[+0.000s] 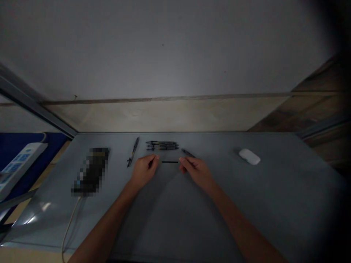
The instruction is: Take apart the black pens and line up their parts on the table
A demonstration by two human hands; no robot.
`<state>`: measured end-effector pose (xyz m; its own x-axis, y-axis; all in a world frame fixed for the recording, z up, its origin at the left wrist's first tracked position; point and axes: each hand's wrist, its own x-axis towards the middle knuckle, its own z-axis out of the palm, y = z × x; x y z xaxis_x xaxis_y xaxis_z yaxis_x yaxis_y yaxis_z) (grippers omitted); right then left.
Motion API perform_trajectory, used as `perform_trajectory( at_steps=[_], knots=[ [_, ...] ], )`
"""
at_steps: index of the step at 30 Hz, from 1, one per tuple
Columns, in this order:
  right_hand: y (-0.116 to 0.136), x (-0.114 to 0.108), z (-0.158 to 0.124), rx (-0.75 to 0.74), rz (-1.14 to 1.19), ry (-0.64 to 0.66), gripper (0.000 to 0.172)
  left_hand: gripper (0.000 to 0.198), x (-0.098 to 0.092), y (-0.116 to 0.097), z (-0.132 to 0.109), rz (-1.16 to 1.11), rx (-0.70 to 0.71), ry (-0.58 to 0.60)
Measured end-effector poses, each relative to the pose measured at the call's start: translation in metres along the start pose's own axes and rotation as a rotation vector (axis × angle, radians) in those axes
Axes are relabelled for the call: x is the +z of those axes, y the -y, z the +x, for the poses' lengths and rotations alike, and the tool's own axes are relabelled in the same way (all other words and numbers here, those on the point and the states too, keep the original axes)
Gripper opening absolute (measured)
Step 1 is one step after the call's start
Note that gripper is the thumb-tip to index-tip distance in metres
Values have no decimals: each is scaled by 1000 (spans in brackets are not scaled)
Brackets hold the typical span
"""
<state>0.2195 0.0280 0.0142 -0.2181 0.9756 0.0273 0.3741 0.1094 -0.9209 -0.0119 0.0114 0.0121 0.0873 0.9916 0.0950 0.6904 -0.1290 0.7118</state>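
My left hand (144, 170) is curled in a pinch on a dark pen part at its fingertips. My right hand (195, 170) is closed around a dark pen barrel (188, 152) that sticks out beyond its fingers. A thin black rod (170, 162), like a pen refill, lies on the grey table (175, 212) between the two hands. Just behind them lies a bunch of several black pens (162, 145), side by side. One more black pen (133, 151) rests alone to the left of the bunch, pointing away from me.
A blurred dark object (91, 170) with a white cable (70, 223) lies at the left. A white computer mouse (249, 156) sits at the right. A white power strip (19, 162) lies on a blue surface beyond the table's left edge. A wall stands behind.
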Motion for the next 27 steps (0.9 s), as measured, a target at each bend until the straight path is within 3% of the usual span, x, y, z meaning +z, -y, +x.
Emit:
perform_trajectory(
  at_steps=[7, 16, 22, 27],
  knots=[
    [4, -1, 2, -69, 2, -49, 25, 42, -4, 0, 2, -52, -76, -24],
    [0, -1, 0, -14, -7, 0, 46, 42, 1, 1, 0, -34, -19, 23],
    [3, -2, 2, -77, -17, -49, 26, 45, 0, 1, 1, -102, -81, -6],
    [2, -4, 2, -41, -25, -86, 30, 43, -1, 0, 2, -79, -92, -20]
  ],
)
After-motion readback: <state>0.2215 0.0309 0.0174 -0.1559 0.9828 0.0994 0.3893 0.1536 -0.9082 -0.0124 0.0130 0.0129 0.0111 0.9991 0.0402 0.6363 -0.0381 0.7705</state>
